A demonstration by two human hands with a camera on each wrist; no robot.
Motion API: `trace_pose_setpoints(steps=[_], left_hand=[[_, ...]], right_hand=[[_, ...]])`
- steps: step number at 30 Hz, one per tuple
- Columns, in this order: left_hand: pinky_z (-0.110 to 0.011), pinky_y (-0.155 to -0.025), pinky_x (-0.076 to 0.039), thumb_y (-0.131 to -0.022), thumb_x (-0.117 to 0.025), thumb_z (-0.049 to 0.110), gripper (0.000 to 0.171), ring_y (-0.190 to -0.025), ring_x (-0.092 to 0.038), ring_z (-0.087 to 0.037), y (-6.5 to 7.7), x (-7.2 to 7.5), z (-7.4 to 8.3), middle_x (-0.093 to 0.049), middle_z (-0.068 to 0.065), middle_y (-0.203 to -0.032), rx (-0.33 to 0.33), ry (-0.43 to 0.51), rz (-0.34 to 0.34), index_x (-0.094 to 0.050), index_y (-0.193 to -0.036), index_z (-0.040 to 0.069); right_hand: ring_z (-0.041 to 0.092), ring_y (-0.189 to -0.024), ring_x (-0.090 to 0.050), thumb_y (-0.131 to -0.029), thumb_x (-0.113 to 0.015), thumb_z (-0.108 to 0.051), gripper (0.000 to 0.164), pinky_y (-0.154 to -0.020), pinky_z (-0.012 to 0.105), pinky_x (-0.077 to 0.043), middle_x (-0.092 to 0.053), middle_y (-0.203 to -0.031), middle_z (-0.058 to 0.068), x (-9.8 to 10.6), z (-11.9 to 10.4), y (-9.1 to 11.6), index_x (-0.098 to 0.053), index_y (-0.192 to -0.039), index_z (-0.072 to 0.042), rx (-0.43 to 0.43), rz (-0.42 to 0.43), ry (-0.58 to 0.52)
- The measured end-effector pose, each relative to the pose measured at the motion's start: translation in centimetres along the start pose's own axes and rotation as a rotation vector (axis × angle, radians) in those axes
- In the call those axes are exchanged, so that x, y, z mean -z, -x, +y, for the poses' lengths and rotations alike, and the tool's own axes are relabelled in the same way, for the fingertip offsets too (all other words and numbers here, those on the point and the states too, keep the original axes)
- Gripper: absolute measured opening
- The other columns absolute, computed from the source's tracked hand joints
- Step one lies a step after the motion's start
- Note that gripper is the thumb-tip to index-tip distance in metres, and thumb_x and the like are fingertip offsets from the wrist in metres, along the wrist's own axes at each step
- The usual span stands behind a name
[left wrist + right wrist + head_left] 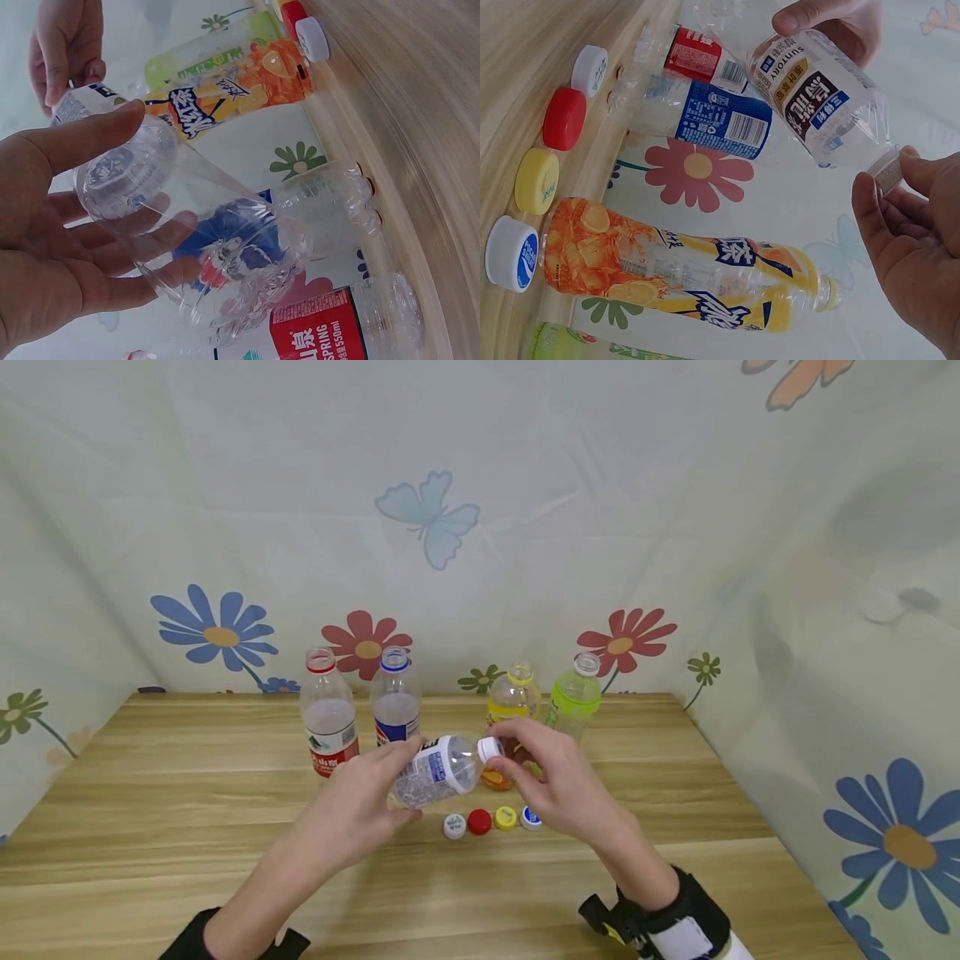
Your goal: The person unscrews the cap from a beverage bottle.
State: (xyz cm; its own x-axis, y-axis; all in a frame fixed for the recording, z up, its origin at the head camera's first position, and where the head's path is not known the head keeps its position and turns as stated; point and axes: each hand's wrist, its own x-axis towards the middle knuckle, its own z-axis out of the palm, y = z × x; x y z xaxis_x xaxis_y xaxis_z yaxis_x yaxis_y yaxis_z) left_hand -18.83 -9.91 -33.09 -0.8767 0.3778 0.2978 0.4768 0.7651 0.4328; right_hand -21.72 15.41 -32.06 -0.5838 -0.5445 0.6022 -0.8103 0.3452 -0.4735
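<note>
My left hand (352,802) grips a clear plastic bottle (431,781) round its body and tilts it so its neck points right. In the right wrist view the bottle carries a white label (810,90) with dark lettering and "SUNTORY". At its mouth sits a white cap (490,749), which my right hand (558,781) pinches between thumb and forefinger. Below the bottle, on the table, lies a row of loose caps: a white cap (454,826), a red cap (480,822), a yellow cap (506,817) and a white cap with blue print (531,817).
Uncapped bottles stand along the back of the wooden table (187,793): a red-labelled bottle (328,727) and a blue-labelled bottle (396,706) at left, an orange tea bottle (667,259) and a green-labelled bottle (576,697) behind my right hand. A flowered curtain (525,577) hangs behind them.
</note>
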Motion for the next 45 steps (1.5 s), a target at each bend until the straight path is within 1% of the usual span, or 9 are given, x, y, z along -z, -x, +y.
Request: trace_pose_setpoints(steps=[4,8,11,14,18,28,32,38,45], left_hand=[[-0.036,-0.089,-0.050,-0.068,-0.091,0.007,0.079,-0.111,-0.062,-0.023,0.0,0.0,0.0,-0.059,-0.006,-0.128,-0.007,0.010,0.000,-0.054,-0.138,0.008],[-0.036,-0.090,-0.050,-0.068,-0.091,0.006,0.078,-0.112,-0.062,-0.022,0.1,-0.1,-0.1,-0.060,-0.005,-0.127,0.006,0.016,-0.022,-0.055,-0.137,0.007],[-0.037,-0.090,-0.050,-0.068,-0.091,0.007,0.079,-0.113,-0.061,-0.022,0.1,-0.1,-0.1,-0.060,-0.005,-0.128,0.018,0.018,-0.037,-0.055,-0.138,0.008],[-0.036,-0.090,-0.049,-0.067,-0.091,0.008,0.080,-0.113,-0.061,-0.022,0.1,-0.1,-0.2,-0.059,-0.004,-0.129,0.023,0.019,-0.046,-0.054,-0.139,0.009],[-0.037,-0.092,-0.048,-0.067,-0.091,0.007,0.080,-0.115,-0.060,-0.024,0.1,-0.1,-0.3,-0.059,-0.006,-0.130,0.020,0.027,-0.048,-0.054,-0.138,0.008],[-0.036,-0.092,-0.048,-0.065,-0.092,0.007,0.081,-0.114,-0.061,-0.023,0.0,0.0,-0.6,-0.060,-0.005,-0.128,0.004,0.035,-0.062,-0.056,-0.137,0.006],[-0.035,-0.091,-0.049,-0.065,-0.092,0.007,0.081,-0.111,-0.062,-0.021,-0.1,0.1,-0.8,-0.062,-0.004,-0.125,0.015,0.063,-0.084,-0.056,-0.137,0.005],[-0.034,-0.089,-0.050,-0.064,-0.093,0.009,0.080,-0.107,-0.063,-0.019,-0.2,0.2,-0.9,-0.063,-0.003,-0.121,0.044,0.071,-0.119,-0.057,-0.136,0.006],[-0.035,-0.087,-0.051,-0.065,-0.093,0.010,0.079,-0.104,-0.064,-0.019,-0.3,0.4,-1.0,-0.064,-0.004,-0.120,0.055,0.046,-0.131,-0.057,-0.136,0.007]], right_hand=[[0.010,-0.080,-0.058,-0.086,-0.073,0.002,0.030,-0.068,0.022,-0.052,-0.061,-0.100,-0.004,0.0,0.3,0.0,-0.060,-0.112,-0.004,0.045,-0.009,-0.006],[0.011,-0.078,-0.056,-0.085,-0.072,0.005,0.032,-0.067,0.021,-0.051,-0.061,-0.101,-0.003,-0.2,0.7,0.1,-0.060,-0.113,-0.004,0.081,-0.027,-0.014],[0.010,-0.078,-0.056,-0.089,-0.071,0.000,0.028,-0.067,0.019,-0.051,-0.061,-0.102,-0.003,-0.3,1.1,0.1,-0.060,-0.114,-0.005,0.097,-0.039,-0.017],[0.010,-0.080,-0.056,-0.094,-0.066,-0.012,0.022,-0.068,0.019,-0.051,-0.061,-0.103,-0.002,-0.4,1.4,0.1,-0.060,-0.114,-0.004,0.120,-0.042,-0.024],[0.011,-0.083,-0.056,-0.099,-0.058,-0.024,0.025,-0.071,0.020,-0.051,-0.060,-0.106,0.000,-0.4,1.7,0.0,-0.058,-0.115,-0.004,0.161,-0.051,-0.020],[0.010,-0.083,-0.052,-0.100,-0.059,-0.017,0.022,-0.070,0.017,-0.048,-0.058,-0.105,0.000,-0.6,2.7,-0.2,-0.056,-0.116,-0.003,0.263,-0.084,-0.005],[0.010,-0.085,-0.052,-0.103,-0.053,-0.025,0.027,-0.070,0.017,-0.047,-0.056,-0.106,0.000,-0.7,3.1,-0.2,-0.055,-0.116,-0.003,0.306,-0.095,-0.012],[0.010,-0.090,-0.052,-0.104,-0.047,-0.032,0.033,-0.074,0.018,-0.048,-0.055,-0.111,0.000,-0.7,3.2,-0.1,-0.054,-0.118,-0.003,0.323,-0.122,0.003],[0.013,-0.095,-0.052,-0.105,-0.046,-0.029,0.033,-0.078,0.020,-0.049,-0.054,-0.114,0.003,-0.7,3.1,-0.1,-0.051,-0.120,0.000,0.331,-0.150,0.017]])
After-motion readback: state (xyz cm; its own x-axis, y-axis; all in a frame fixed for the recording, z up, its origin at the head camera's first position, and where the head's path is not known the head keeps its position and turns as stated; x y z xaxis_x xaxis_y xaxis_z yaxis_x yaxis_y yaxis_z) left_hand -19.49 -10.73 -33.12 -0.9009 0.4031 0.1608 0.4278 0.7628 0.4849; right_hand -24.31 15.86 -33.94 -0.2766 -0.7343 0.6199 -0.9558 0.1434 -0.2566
